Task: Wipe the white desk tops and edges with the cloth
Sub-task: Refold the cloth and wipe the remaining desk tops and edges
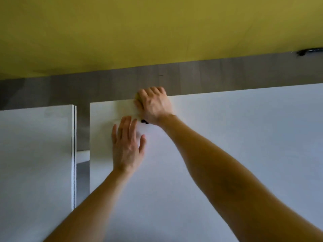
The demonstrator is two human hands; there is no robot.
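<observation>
Now wiping: far edge, large white desk

Right hand at the desk's far edge, fingers curled over it, gripping the pale yellow cloth. Left hand flat on the desk top just nearer, fingers straight, holding nothing. Second white desk beside it, across a gap. Next move, as judged: slide the cloth along the edge, keeping pressure.
</observation>
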